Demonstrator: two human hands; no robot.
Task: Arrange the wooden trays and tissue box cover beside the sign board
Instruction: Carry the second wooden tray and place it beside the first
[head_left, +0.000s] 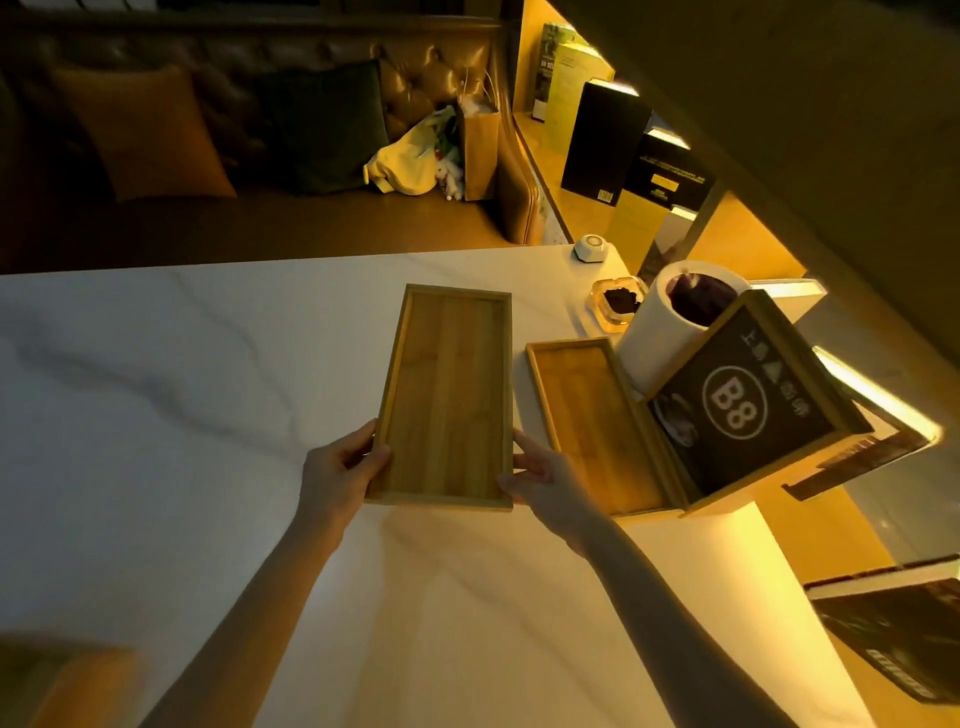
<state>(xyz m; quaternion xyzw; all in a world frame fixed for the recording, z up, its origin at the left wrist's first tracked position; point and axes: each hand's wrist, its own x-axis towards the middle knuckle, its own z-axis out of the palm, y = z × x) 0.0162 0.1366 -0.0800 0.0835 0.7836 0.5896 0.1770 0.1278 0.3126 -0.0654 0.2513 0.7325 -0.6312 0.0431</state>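
Observation:
A long wooden tray (447, 384) is in the middle of the white marble table (156, 405). My left hand (337, 470) grips its near left corner, thumb on the rim. My right hand (543, 480) holds its near right corner. A second wooden tray (587, 415) lies flat just to the right, against the base of the sign board (743, 410), a wood-framed black panel marked B8. A blurred wooden object (67, 680) sits at the bottom left corner; I cannot tell whether it is the tissue box cover.
Behind the sign stand a white cylindrical bin (660, 322), a glass ashtray (615, 304) and a small white call button (590, 246). A leather sofa (260, 130) with cushions and bags lies beyond the table. Lit shelves with boxes and books run along the right.

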